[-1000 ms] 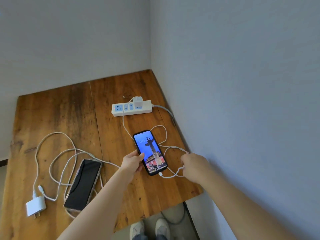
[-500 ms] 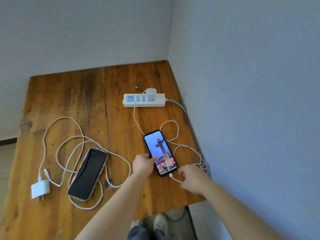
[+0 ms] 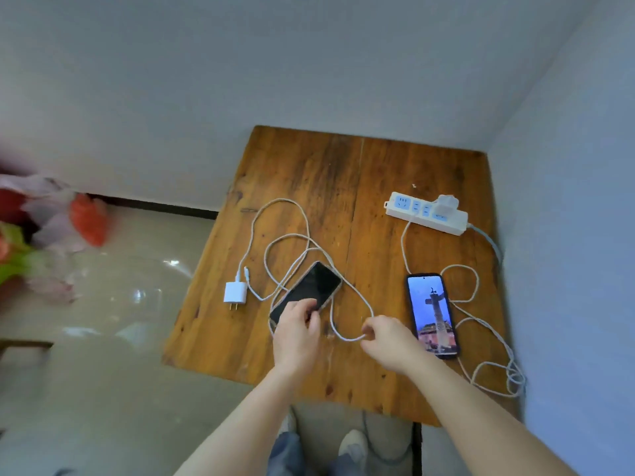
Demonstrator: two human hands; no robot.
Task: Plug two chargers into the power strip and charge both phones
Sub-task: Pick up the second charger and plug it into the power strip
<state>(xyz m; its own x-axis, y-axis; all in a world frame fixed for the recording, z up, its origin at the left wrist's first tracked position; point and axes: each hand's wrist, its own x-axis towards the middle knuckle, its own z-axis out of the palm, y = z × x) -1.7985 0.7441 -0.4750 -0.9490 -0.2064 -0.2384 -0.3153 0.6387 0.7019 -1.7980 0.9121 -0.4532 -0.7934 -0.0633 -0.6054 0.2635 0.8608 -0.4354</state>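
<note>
A white power strip (image 3: 412, 209) lies at the back right of the wooden table (image 3: 309, 173), with one white charger (image 3: 444, 206) plugged into it. Its cable (image 3: 494, 341) runs to a lit phone (image 3: 431, 310) lying flat on the right. A second phone with a dark screen (image 3: 318, 285) lies mid-table, and my left hand (image 3: 298, 329) grips its near end. My right hand (image 3: 386, 338) pinches a loop of the loose white cable (image 3: 292, 242). That cable's white charger (image 3: 235, 293) lies unplugged near the table's left edge.
The table sits in a corner, with grey walls behind and to the right. Glossy floor (image 3: 120, 338) spreads to the left, with blurred red and green bags (image 3: 51, 231) at the far left. My shoes (image 3: 352, 448) show below the table's near edge.
Both hands left the lit phone and its cable and moved left. My left hand now holds the dark phone and my right hand the loose cable. The view has swung left.
</note>
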